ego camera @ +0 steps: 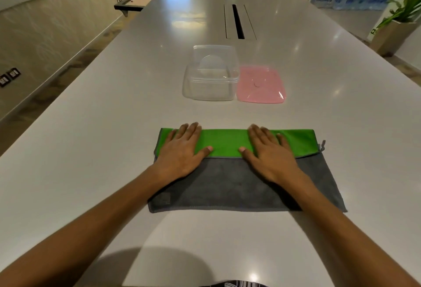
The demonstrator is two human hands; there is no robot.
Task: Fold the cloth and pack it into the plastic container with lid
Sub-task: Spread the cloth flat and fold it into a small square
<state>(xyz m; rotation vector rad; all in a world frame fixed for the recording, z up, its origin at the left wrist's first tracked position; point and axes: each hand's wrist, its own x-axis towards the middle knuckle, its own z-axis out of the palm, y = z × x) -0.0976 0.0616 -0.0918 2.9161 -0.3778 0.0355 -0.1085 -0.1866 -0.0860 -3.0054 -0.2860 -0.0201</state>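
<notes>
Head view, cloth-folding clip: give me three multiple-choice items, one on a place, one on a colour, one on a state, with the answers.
1. Where does the flat pink plastic lid lie?
A. on the container
B. on the table, right of the container
C. on the cloth

2. What colour is the folded-over far strip of the grey microfibre cloth?
A. green
B. pink
C. white

3. What state is the clear square plastic container in?
A. closed
B. open, holding the cloth
C. open, no cloth inside

Answers:
1 B: the lid rests on the white table beside the container's right wall.
2 A: the strip under the left hand and right hand is green.
3 C: its top is uncovered and the cloth lies in front of it.
</notes>
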